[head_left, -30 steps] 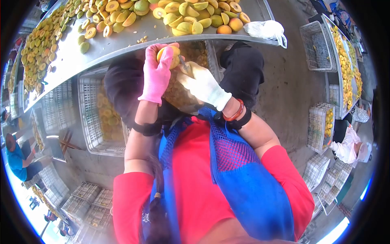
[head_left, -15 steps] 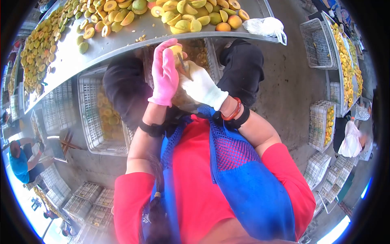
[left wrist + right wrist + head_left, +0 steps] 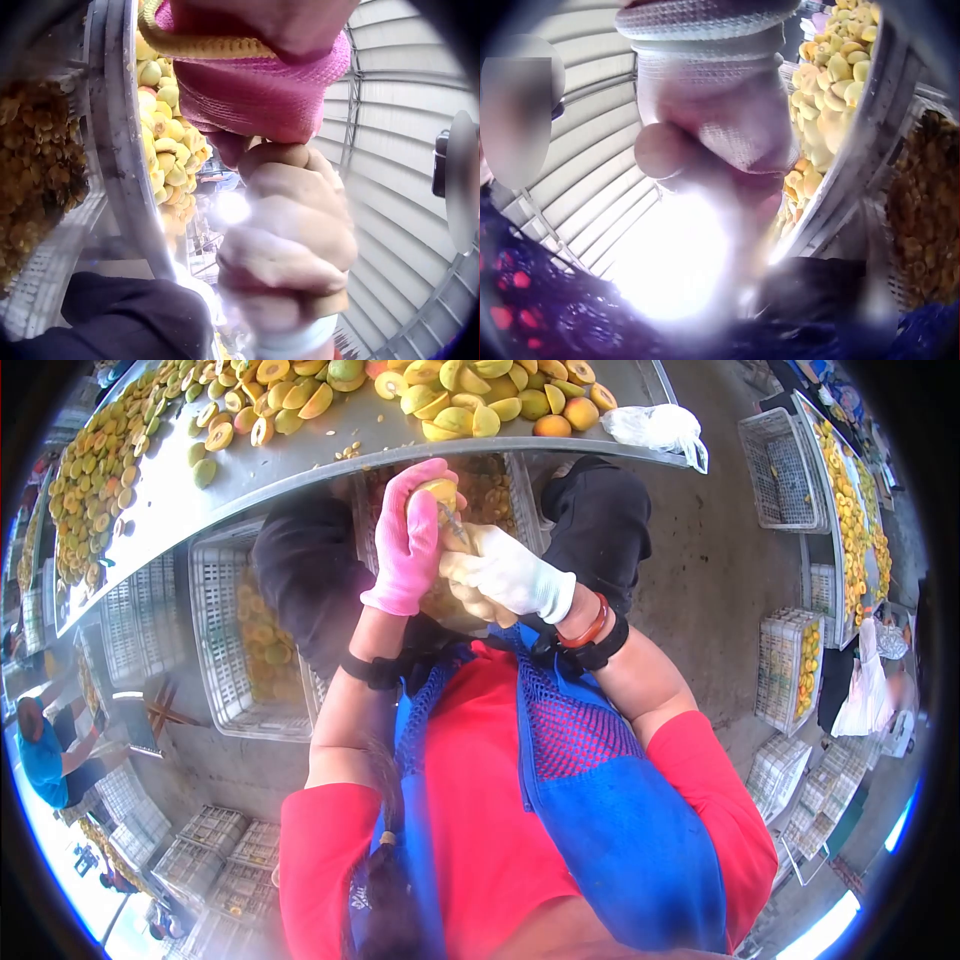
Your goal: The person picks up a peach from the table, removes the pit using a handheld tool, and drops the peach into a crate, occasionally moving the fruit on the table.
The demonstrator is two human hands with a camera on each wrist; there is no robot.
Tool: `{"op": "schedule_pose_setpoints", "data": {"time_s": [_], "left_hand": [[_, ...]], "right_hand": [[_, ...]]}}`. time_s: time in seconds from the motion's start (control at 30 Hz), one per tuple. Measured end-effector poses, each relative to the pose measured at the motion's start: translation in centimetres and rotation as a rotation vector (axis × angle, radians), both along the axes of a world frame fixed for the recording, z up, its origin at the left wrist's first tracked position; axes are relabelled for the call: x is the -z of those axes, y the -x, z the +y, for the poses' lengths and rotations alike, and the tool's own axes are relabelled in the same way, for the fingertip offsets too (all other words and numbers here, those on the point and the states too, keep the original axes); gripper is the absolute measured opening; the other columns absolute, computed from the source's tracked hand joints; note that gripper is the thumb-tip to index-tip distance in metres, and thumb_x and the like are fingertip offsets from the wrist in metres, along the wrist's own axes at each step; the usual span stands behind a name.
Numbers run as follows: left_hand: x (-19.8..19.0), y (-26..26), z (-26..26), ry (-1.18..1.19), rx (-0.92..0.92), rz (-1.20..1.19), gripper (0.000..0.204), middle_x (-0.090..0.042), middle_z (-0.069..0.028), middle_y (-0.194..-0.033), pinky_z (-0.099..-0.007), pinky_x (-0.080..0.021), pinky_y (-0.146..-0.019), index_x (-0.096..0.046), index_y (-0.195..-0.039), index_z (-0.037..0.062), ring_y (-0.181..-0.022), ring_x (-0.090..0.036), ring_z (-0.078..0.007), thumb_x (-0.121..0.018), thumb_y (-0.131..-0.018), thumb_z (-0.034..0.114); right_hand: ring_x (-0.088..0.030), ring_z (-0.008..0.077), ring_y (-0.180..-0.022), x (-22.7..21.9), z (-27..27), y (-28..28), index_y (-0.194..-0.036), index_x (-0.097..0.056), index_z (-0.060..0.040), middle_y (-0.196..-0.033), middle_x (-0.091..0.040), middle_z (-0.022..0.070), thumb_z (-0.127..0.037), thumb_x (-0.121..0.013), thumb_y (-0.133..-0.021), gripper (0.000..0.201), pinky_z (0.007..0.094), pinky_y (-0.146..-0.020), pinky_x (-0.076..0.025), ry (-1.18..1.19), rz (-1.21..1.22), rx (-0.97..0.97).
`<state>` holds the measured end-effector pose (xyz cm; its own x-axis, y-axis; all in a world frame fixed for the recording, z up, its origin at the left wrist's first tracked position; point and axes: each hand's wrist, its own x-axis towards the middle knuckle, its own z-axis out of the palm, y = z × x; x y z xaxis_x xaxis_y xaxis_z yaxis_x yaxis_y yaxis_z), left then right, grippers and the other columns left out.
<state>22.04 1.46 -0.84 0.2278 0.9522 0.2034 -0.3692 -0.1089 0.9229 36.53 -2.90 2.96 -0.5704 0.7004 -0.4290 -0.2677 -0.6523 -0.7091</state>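
Note:
In the head view the left hand, in a pink glove, grips a yellow fruit just in front of the table edge. Beside it the right hand, in a whitish glove, is curled round a slim tool with a brownish handle, its metal end at the fruit. In the left wrist view the pink cuff hangs above the right hand's curled fingers; the fruit is hidden there. Glare covers much of the right wrist view below the right hand, and a round handle end shows beside the palm.
Cut and whole fruit lies on the metal table, with a white plastic bag near its corner. Below, crates of fruit stand between and beside the dark-trousered legs. Other people and crates are at both sides.
The pink-gloved fingers, straighter half a second ago, are now curled more round the fruit. The right hand has turned and shifted slightly toward the body, still gripping the tool.

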Motion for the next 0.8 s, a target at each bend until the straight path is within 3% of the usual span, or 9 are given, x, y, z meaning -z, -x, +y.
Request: {"op": "schedule_pose_setpoints", "data": {"time_s": [0.1,0.17,0.3,0.47,0.57,0.63,0.73,0.8], "left_hand": [[0.2,0.2,-0.2,0.023,0.015,0.013,0.042,-0.063,-0.0083,-0.112,-0.029,-0.052,-0.083,-0.053,-0.128,0.002,-0.091,-0.063,-0.0149,-0.052,-0.103,0.036],[0.8,0.4,-0.1,0.077,0.038,-0.017,0.043,-0.064,-0.0084,-0.111,-0.029,-0.052,-0.082,-0.053,-0.128,0.0023,-0.089,-0.063,-0.0149,-0.052,-0.103,0.038],[-0.2,1.0,-0.2,0.125,0.165,-0.03,0.046,-0.065,-0.0093,-0.106,-0.0295,-0.054,-0.078,-0.055,-0.125,0.0022,-0.085,-0.064,-0.0156,-0.05,-0.103,0.042],[-1.3,0.9,0.1,0.148,0.161,-0.029,0.052,-0.067,-0.0122,-0.103,-0.032,-0.055,-0.074,-0.057,-0.121,0.0014,-0.082,-0.066,-0.019,-0.043,-0.104,0.049],[-2.8,0.9,0.5,0.366,-0.09,-0.048,0.064,-0.068,-0.0128,-0.102,-0.0319,-0.054,-0.072,-0.057,-0.122,-0.0018,-0.078,-0.066,-0.0196,-0.035,-0.103,0.056],[-1.7,2.5,1.0,0.359,-0.13,-0.136,0.061,-0.067,-0.0154,-0.104,-0.0333,-0.054,-0.071,-0.056,-0.123,-0.003,-0.081,-0.067,-0.0233,-0.039,-0.103,0.052],[-0.9,5.7,0.9,0.311,-0.191,-0.113,0.062,-0.066,-0.017,-0.106,-0.0354,-0.054,-0.074,-0.056,-0.124,-0.0037,-0.085,-0.067,-0.0256,-0.04,-0.103,0.053],[-0.4,7.9,0.5,0.324,-0.238,-0.076,0.063,-0.066,-0.0168,-0.106,-0.0358,-0.055,-0.075,-0.055,-0.124,-0.004,-0.086,-0.067,-0.0255,-0.04,-0.103,0.053]], "right_hand": [[-0.045,0.0076,-0.048,-1.6,0.0,0.7,-0.101,-0.049,-0.0122,-0.068,-0.048,-0.0019,-0.015,-0.053,-0.099,0.006,0.0249,-0.042,-0.037,-0.245,-0.393,-0.022],[-0.045,0.0072,-0.048,0.2,0.2,0.2,-0.102,-0.048,-0.0127,-0.067,-0.048,-0.002,-0.014,-0.053,-0.099,0.006,0.0242,-0.041,-0.036,-0.139,-0.164,-0.044],[-0.045,0.0061,-0.048,-0.6,-0.1,-0.5,-0.103,-0.048,-0.0142,-0.07,-0.05,-0.0022,-0.012,-0.055,-0.098,0.009,0.0221,-0.039,-0.036,0.206,0.238,-0.115],[-0.046,0.0054,-0.049,0.4,-0.3,-0.3,-0.101,-0.047,-0.0143,-0.076,-0.052,-0.0025,-0.011,-0.057,-0.097,0.011,0.0205,-0.038,-0.035,0.114,0.186,-0.122],[-0.046,0.0051,-0.05,0.8,-0.9,0.3,-0.102,-0.048,-0.0136,-0.076,-0.052,-0.0031,-0.012,-0.058,-0.097,0.012,0.0205,-0.04,-0.037,0.067,0.185,-0.091],[-0.048,0.0051,-0.052,2.2,-1.3,0.1,-0.102,-0.05,-0.0128,-0.073,-0.052,-0.0038,-0.015,-0.06,-0.096,0.012,0.021,-0.043,-0.04,0.047,0.235,-0.091],[-0.046,0.0084,-0.046,2.7,-1.2,0.1,-0.09,-0.052,-0.0106,-0.063,-0.049,-0.002,-0.024,-0.064,-0.094,0.018,0.0246,-0.042,-0.037,-0.053,-0.224,-0.134],[-0.046,0.0078,-0.046,3.3,-1.5,0.4,-0.092,-0.053,-0.0099,-0.064,-0.05,-0.002,-0.024,-0.064,-0.094,0.018,0.0248,-0.043,-0.037,-0.1,-0.362,-0.135]]}}
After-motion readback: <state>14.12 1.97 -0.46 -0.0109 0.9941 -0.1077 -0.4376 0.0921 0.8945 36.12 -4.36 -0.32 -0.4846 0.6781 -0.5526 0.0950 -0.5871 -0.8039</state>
